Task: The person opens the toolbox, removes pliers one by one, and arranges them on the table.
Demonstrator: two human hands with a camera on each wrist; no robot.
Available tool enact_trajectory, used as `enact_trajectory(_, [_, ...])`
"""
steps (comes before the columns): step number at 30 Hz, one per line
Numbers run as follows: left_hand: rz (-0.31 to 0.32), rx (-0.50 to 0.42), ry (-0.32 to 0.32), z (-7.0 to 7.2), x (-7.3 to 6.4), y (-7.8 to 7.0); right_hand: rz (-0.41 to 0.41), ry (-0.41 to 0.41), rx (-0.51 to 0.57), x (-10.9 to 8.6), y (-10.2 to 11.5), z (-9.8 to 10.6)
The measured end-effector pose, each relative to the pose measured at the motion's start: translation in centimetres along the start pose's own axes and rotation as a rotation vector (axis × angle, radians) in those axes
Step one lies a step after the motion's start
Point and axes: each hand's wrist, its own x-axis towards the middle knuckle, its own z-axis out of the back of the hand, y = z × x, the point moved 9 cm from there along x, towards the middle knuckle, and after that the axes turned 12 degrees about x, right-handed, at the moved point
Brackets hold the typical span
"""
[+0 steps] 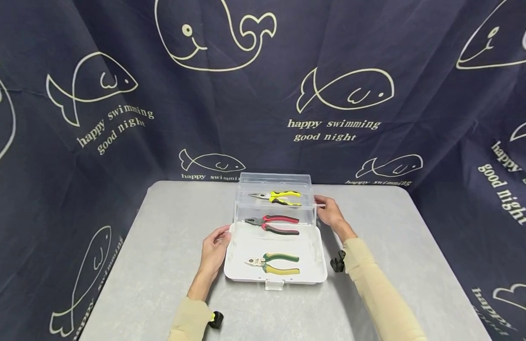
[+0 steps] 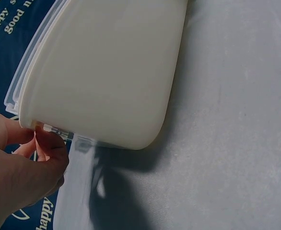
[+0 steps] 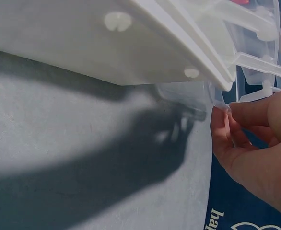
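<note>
A white toolbox [image 1: 241, 239] stands opened out, with clear plastic trays and lid [image 1: 274, 178] folded back behind its base. My left hand [image 1: 213, 251] is at its back left corner; in the left wrist view thumb and finger pinch the rim of the white base [image 2: 107, 62]. With the right hand [image 3: 260, 139] I pinch an edge of the clear plastic on the right. Green-and-yellow pliers [image 1: 284, 271] lie in the white base. Behind them are red-and-black pliers [image 1: 284, 219], then yellow-and-black needle-nose pliers [image 1: 286, 193] in the clear part.
A clear latch [image 1: 274, 284] sticks out from the box's front. The box is on a grey table [image 1: 160, 265]. Dark blue curtain [image 1: 263, 109] with white fish drawings hangs behind the table and at both sides.
</note>
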Motion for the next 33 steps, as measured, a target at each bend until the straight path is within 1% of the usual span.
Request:
enact_trajectory(4, [0.000, -0.005, 0.010, 0.0, 0.2, 0.0, -0.005, 0.010, 0.004, 0.1, 0.0, -0.1])
enact_trajectory(7, [0.002, -0.003, 0.021, -0.1, 0.1, -0.4, -0.010, 0.013, 0.005, 0.1, 0.0, -0.1])
enact_trajectory(10, [0.002, 0.001, 0.025, 0.2, -0.7, -2.0, -0.012, 0.013, 0.006, 0.1, -0.1, -0.1])
enact_trajectory(12, [-0.013, 0.005, 0.022, 0.5, -1.3, -3.1, -0.011, 0.010, 0.006, 0.0, -0.1, -0.2])
enact_trajectory(15, [-0.017, 0.008, 0.021, 0.8, -1.9, -4.0, -0.019, 0.010, 0.002, -0.1, -0.1, -0.1])
enact_trajectory(22, [-0.005, -0.002, 0.025, 0.7, -1.9, -4.0, -0.057, -0.008, -0.002, -0.4, 0.0, 0.3])
enact_trajectory(26, [-0.006, -0.012, 0.027, 0.7, -1.9, -4.0, -0.056, -0.026, 0.017, -0.6, 0.3, 0.7])
enact_trajectory(28, [-0.006, -0.017, 0.027, 0.7, -2.0, -4.0, -0.044, -0.034, 0.025, -0.7, 0.6, 1.0])
enact_trajectory(33, [-0.002, -0.024, 0.028, 0.7, -2.0, -3.8, -0.006, -0.034, 0.092, -0.8, 1.4, 1.4])
